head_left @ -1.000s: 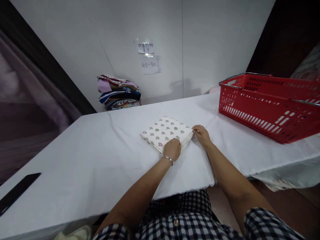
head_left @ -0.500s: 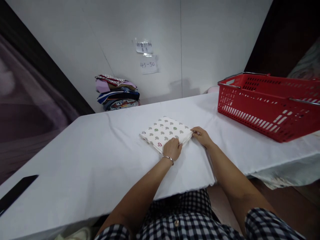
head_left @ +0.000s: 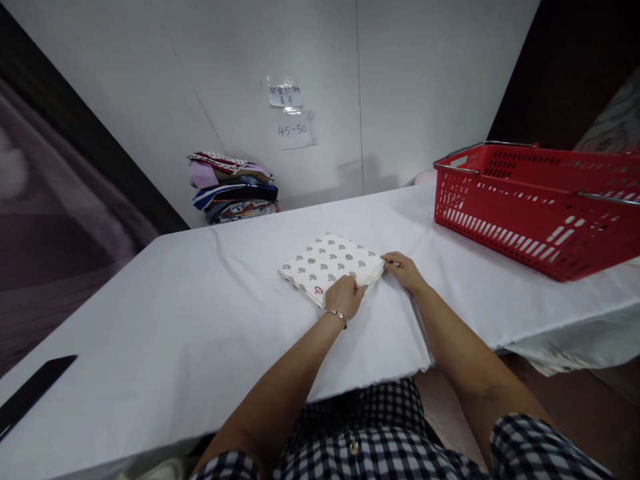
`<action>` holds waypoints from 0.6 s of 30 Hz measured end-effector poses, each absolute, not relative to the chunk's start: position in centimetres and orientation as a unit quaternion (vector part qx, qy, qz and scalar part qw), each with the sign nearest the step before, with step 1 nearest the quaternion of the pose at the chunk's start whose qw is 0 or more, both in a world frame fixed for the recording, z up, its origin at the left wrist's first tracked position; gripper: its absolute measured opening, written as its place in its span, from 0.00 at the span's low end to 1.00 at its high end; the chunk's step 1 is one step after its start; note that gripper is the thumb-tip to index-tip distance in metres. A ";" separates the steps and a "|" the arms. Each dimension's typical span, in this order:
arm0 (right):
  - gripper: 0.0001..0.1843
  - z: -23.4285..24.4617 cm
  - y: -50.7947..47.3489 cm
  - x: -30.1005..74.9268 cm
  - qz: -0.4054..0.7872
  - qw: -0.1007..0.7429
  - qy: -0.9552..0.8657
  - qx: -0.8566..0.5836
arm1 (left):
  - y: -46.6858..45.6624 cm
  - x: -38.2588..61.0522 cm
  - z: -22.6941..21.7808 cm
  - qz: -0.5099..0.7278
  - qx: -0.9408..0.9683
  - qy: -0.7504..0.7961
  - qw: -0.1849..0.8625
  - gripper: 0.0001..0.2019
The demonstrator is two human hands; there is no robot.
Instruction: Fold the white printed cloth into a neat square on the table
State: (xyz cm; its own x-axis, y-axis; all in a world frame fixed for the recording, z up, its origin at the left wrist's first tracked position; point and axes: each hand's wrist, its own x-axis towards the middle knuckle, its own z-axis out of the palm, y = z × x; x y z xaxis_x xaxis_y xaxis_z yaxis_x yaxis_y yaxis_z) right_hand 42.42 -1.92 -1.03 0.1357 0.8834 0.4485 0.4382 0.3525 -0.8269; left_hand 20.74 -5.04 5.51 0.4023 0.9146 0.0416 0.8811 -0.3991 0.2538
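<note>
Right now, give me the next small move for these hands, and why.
I'd have the right hand smooth the edge of the folded cloth toward the left hand: layers show along that edge, and the hands are at its two ends, the right at the corner.

Premises: an indoor fabric workroom or shop back room; which of the two cannot be determined. Evidence: handwritten paper signs (head_left: 296,132), one reading "45-50", taped to a plain panelled wall (head_left: 425,80); a stack of folded textiles (head_left: 235,188) near it; a red plastic shopping basket (head_left: 520,217) and a folded mushroom-print cloth (head_left: 331,257) on the white-draped tabletop (head_left: 175,300).
</note>
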 end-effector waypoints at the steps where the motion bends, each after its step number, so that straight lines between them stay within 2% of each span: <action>1: 0.13 -1.0 -1.9 42.4 0.207 0.536 -0.624 -0.530 | -5.1 20.7 5.5 0.092 0.829 0.543 0.098 0.13; 13: 0.09 -1.4 -1.2 42.2 0.160 0.535 -0.630 -0.540 | -4.9 20.8 5.3 0.076 0.837 0.532 0.101 0.10; 18: 0.08 -1.1 -1.2 42.2 0.134 0.542 -0.621 -0.550 | -5.0 21.0 5.7 0.052 0.845 0.529 0.066 0.09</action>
State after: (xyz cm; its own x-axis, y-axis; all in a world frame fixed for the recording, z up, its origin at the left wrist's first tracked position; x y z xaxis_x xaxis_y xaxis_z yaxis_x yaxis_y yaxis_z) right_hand 42.17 -1.18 -1.08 0.1926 0.8288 0.5253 0.5388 0.3581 -0.7625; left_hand 21.02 -5.00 5.66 0.4354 0.9001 0.0173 0.8865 -0.4320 0.1659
